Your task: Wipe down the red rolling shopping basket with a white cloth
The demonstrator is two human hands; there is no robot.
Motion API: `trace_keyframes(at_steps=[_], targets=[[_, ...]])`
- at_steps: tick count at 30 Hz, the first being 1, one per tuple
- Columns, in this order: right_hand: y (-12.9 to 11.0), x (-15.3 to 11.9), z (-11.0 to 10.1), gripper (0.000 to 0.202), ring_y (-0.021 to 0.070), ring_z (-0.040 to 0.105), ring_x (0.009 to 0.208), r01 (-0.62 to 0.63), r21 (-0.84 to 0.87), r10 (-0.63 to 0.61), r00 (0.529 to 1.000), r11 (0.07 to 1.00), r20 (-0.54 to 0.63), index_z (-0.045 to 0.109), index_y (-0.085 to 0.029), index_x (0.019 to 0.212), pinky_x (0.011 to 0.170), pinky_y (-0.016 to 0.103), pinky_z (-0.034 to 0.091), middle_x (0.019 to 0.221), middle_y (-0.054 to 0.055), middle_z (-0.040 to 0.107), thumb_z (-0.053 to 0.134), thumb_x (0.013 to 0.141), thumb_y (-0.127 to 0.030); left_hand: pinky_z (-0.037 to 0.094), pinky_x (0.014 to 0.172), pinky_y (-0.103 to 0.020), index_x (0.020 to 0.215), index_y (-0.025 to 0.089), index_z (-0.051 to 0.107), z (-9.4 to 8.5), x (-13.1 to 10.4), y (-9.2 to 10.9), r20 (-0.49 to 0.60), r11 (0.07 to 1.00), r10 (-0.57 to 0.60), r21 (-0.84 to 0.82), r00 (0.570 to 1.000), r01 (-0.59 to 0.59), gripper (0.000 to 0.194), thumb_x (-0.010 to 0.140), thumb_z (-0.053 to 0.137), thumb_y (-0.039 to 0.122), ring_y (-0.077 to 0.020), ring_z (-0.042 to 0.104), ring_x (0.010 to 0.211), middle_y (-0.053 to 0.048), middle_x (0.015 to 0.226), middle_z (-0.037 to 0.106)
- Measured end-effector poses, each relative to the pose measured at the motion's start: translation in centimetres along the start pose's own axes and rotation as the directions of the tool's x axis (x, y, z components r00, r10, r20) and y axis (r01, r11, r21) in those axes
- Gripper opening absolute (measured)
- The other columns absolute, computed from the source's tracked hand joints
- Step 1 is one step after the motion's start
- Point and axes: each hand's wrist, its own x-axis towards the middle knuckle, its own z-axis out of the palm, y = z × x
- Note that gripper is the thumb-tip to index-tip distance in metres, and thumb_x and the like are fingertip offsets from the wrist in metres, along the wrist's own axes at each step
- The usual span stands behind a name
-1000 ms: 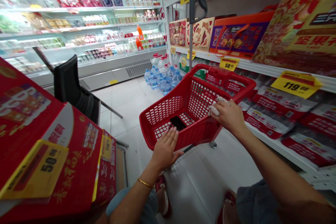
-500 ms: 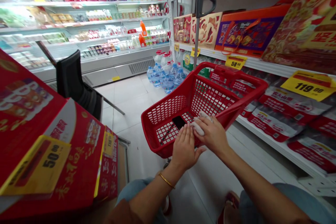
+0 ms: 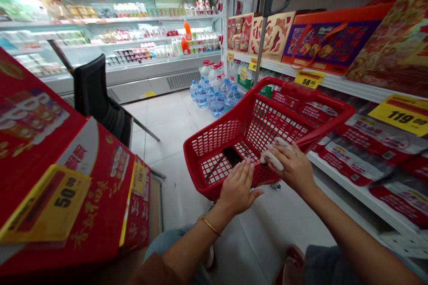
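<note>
A red plastic shopping basket cart [image 3: 214, 136] with perforated walls stands before me, its long handle end rising to the right. My right hand [image 3: 291, 167] grips a crumpled white cloth [image 3: 276, 153] and presses it on the near rim. Flat against the same rim, further left, rests my left hand [image 3: 238, 187], fingers straight and thumb apart, holding nothing. Inside, on the grid floor, lies a black phone [image 3: 232, 156]. The wheels are mostly hidden beneath the basket.
A shelf on the right holds gift boxes [image 3: 321, 44] above packs of bottles [image 3: 359, 160]. Red cartons [image 3: 100, 178] are stacked at left, near a black chair [image 3: 92, 89]. Blue water bottles [image 3: 217, 102] stand on the floor before a refrigerated display [image 3: 147, 84].
My right hand has slid the cloth rightward along the rim, away from my left hand. The left hand keeps nearly the same place. The view has shifted slightly.
</note>
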Motion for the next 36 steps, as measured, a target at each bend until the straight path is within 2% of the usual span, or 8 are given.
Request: trace_keyframes(at_steps=[13, 21, 26, 31, 33, 36], targets=[[6.8, 0.0, -0.8, 0.024, 0.0272, 0.063, 0.115, -0.019, -0.127, 0.016, 1.0, 0.992, -0.021, 0.07, -0.022, 0.11, 0.109, 0.052, 0.04, 0.114, 0.007, 0.072, 0.058, 0.091, -0.032, 0.041, 0.11, -0.045, 0.14, -0.001, 0.042, 0.1, 0.3, -0.7, -0.015, 0.999, 0.039, -0.029, 0.999, -0.04, 0.072, 0.099, 0.032, 0.057, -0.0323, 0.046, 0.136, -0.025, 0.145, 0.047], [7.9, 0.5, -1.3, 0.025, 0.0277, 0.064, 0.111, -0.065, -0.157, 0.06, 0.998, 0.985, -0.032, 0.07, -0.022, 0.109, 0.108, 0.052, 0.04, 0.113, 0.008, 0.072, 0.056, 0.092, -0.033, 0.041, 0.11, -0.045, 0.151, 0.001, 0.022, 0.2, 0.5, -1.0, -0.056, 0.997, 0.068, -0.029, 0.996, -0.07, 0.075, 0.099, 0.034, 0.054, -0.0311, 0.046, 0.137, -0.024, 0.145, 0.047], [8.4, 0.7, -1.2, 0.025, 0.0265, 0.064, 0.107, -0.11, -0.156, 0.105, 0.994, 0.982, -0.043, 0.07, -0.022, 0.108, 0.106, 0.05, 0.041, 0.114, 0.007, 0.072, 0.056, 0.091, -0.034, 0.041, 0.11, -0.045, 0.15, 0.002, 0.026, 0.5, 0.5, -1.2, -0.046, 0.998, 0.063, -0.028, 0.997, -0.065, 0.072, 0.099, 0.037, 0.051, -0.0319, 0.046, 0.136, -0.024, 0.147, 0.045], [7.5, 1.1, -1.0, 0.024, 0.0251, 0.066, 0.105, -0.164, -0.094, 0.158, 0.985, 0.982, -0.069, 0.071, -0.022, 0.106, 0.104, 0.048, 0.043, 0.112, 0.008, 0.073, 0.058, 0.09, -0.035, 0.041, 0.111, -0.046, 0.151, 0.003, 0.025, 0.6, 0.3, -1.6, -0.013, 0.997, 0.058, -0.054, 0.998, -0.059, 0.07, 0.099, 0.039, 0.048, -0.0315, 0.043, 0.138, -0.023, 0.15, 0.042], [5.9, 1.1, -0.7, 0.025, 0.0242, 0.066, 0.105, -0.17, -0.04, 0.166, 0.983, 0.985, -0.084, 0.071, -0.022, 0.108, 0.105, 0.047, 0.042, 0.113, 0.008, 0.073, 0.058, 0.091, -0.035, 0.041, 0.111, -0.046, 0.151, 0.003, 0.026, 0.5, 0.2, -1.8, -0.003, 0.996, 0.061, -0.065, 0.998, -0.062, 0.069, 0.1, 0.037, 0.048, -0.0314, 0.043, 0.138, -0.023, 0.15, 0.042], [1.9, 0.8, 0.3, 0.026, 0.0231, 0.065, 0.107, -0.151, 0.052, 0.155, 0.985, 0.987, -0.08, 0.069, -0.023, 0.111, 0.109, 0.047, 0.039, 0.114, 0.008, 0.072, 0.057, 0.091, -0.035, 0.041, 0.11, -0.046, 0.15, 0.004, 0.029, 0.3, 0.1, -2.1, 0.0, 0.996, 0.062, -0.067, 0.998, -0.062, 0.069, 0.1, 0.032, 0.052, -0.0311, 0.046, 0.136, -0.022, 0.148, 0.045]])
